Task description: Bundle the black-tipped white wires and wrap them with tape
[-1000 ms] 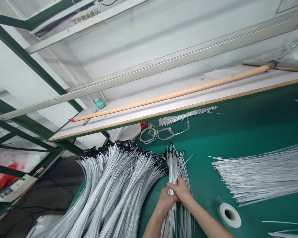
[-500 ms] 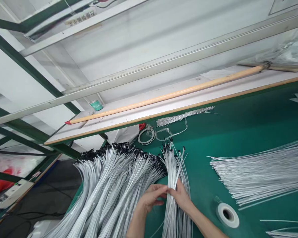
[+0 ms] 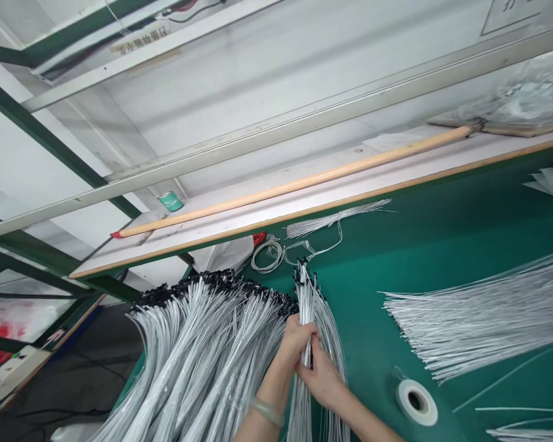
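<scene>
While snug around the wire bundle (image 3: 306, 298), both hands (image 3: 297, 337) (image 3: 321, 377) by the large pile's edge (image 3: 268, 336), green tabletop (image 3: 364, 350) rightward

The left forearm (image 3: 276, 379) wears a bangle (image 3: 268, 412) — pale and rounded.

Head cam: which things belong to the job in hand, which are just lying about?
Likely the job:
held bundle of black-ended strands, left hand and right hand on it
black-ended pile beside it
perhaps the white roll

Probably lying about:
long pole, on the shelf
green can, same shelf
clear plastic
</scene>
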Demonstrator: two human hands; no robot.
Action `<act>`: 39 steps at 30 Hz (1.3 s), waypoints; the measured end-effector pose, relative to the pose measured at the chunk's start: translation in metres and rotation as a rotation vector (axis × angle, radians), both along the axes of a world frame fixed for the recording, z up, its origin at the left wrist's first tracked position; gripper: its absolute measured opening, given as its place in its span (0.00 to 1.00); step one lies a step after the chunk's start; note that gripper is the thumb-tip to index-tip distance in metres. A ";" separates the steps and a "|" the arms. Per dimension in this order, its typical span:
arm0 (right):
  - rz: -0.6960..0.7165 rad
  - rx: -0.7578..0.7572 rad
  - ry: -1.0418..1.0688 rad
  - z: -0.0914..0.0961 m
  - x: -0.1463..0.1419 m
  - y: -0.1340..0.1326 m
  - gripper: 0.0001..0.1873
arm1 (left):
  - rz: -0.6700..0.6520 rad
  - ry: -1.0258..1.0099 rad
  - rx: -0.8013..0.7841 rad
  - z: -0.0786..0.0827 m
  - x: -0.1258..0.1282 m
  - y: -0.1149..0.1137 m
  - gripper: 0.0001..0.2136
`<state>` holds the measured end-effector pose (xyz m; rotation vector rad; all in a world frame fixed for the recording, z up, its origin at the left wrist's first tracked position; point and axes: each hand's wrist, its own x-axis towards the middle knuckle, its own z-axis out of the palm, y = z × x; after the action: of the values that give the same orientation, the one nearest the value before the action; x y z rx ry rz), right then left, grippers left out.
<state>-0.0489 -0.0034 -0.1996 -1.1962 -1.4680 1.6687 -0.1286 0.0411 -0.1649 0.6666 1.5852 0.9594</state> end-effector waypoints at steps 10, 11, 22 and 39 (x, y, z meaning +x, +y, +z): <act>-0.222 -0.113 0.213 0.021 0.068 0.037 0.31 | -0.023 -0.189 0.030 0.016 -0.025 -0.018 0.07; -0.323 -0.088 0.208 0.010 0.069 0.047 0.32 | -0.038 -0.213 0.032 0.018 -0.026 -0.019 0.08; -0.083 -0.260 0.311 -0.059 0.016 0.081 0.44 | -0.153 -0.378 0.073 0.032 -0.029 -0.028 0.08; 0.128 -0.391 0.562 -0.022 0.021 0.064 0.33 | -0.174 -0.316 0.120 0.027 -0.022 -0.028 0.07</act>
<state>-0.0275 0.0606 -0.2218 -0.7239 -0.9096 2.2204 -0.1506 0.0135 -0.1380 0.6867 1.1803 0.9816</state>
